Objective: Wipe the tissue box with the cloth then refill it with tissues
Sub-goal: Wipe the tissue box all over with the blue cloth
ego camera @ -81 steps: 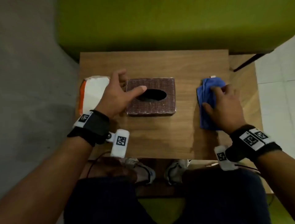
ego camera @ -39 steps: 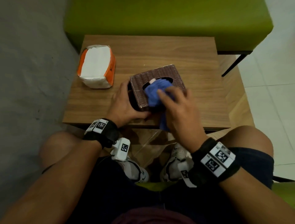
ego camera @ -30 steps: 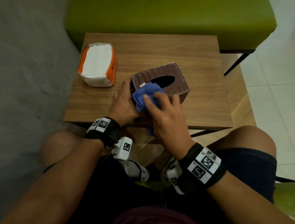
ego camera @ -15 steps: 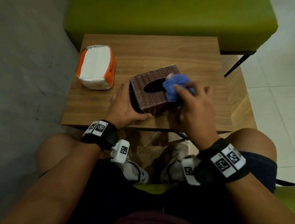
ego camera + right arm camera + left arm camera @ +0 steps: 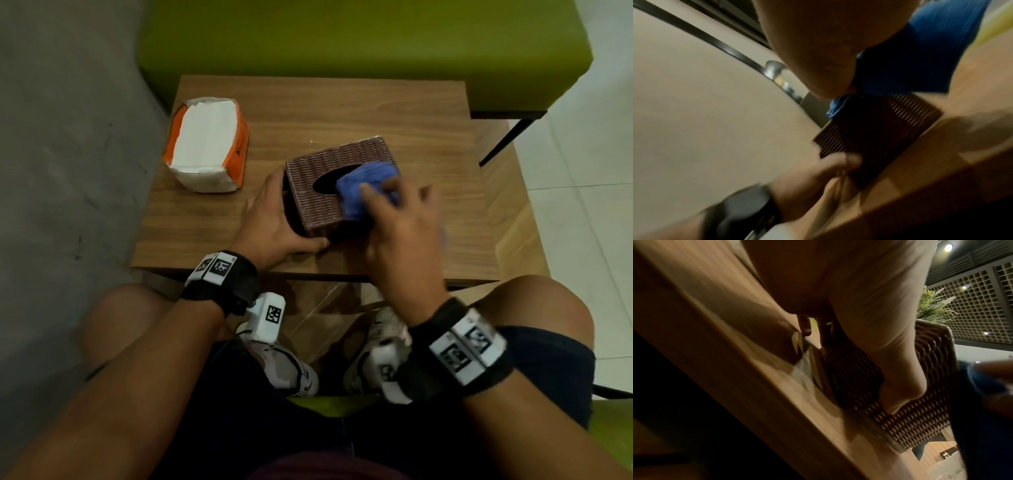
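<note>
The brown woven tissue box (image 5: 318, 195) stands askew near the table's front edge, its oval slot up. My left hand (image 5: 274, 222) grips its near left corner, fingers on the left side and thumb along the front wall. The left wrist view shows that thumb pressed on the box's weave (image 5: 920, 410), with the cloth (image 5: 982, 418) at the right. My right hand (image 5: 397, 219) holds the bunched blue cloth (image 5: 363, 185) and presses it on the box top at the slot's right end. In the blurred right wrist view the cloth (image 5: 920, 56) lies over the box (image 5: 869, 129).
An orange pack of white tissues (image 5: 207, 144) lies open at the back left of the wooden table (image 5: 342, 109). A green bench (image 5: 342, 41) stands behind the table. My knees and shoes are below the front edge.
My right hand took the cloth from the table's right side and rubs it back and forth over the box top; it has now slid slightly left from the right end. The left hand keeps its grip.
</note>
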`<action>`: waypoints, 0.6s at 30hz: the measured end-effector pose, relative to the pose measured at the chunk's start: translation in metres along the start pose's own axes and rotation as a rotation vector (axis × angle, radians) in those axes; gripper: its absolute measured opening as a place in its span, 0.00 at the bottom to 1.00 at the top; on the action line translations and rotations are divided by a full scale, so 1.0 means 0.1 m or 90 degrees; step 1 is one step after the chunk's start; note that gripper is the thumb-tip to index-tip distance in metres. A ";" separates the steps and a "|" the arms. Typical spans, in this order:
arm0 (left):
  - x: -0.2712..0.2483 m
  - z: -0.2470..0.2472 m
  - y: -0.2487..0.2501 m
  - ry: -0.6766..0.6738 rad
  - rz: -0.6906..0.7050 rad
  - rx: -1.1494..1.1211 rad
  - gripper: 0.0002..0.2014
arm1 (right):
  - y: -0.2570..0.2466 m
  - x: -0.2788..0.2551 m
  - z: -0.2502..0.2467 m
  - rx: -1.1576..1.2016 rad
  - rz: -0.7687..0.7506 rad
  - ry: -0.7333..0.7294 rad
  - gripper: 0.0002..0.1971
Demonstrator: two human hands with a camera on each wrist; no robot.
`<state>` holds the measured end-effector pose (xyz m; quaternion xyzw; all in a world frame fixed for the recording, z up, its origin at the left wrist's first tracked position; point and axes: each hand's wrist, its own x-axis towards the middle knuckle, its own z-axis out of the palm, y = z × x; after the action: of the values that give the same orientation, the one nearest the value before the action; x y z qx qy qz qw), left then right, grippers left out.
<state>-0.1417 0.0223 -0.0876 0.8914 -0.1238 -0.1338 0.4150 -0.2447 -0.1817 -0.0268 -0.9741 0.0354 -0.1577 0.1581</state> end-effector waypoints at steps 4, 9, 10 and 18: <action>0.03 -0.01 -0.04 -0.008 -0.015 -0.030 0.58 | -0.26 -0.11 0.08 0.017 -0.175 -0.081 0.23; 0.07 -0.13 -0.04 -0.064 -0.021 -0.024 0.69 | 0.45 0.11 -0.10 0.030 -0.013 -0.014 0.20; 0.09 -0.17 -0.02 -0.078 -0.017 -0.027 0.69 | 0.46 0.11 -0.09 0.031 -0.019 -0.013 0.20; 0.01 -0.47 0.22 0.135 0.154 0.123 0.45 | 0.13 0.02 -0.08 0.038 -0.030 -0.056 0.22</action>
<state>-0.1272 0.0419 -0.0417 0.9147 -0.1977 0.0243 0.3515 -0.2462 -0.1965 -0.0228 -0.9755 0.0010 -0.1197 0.1845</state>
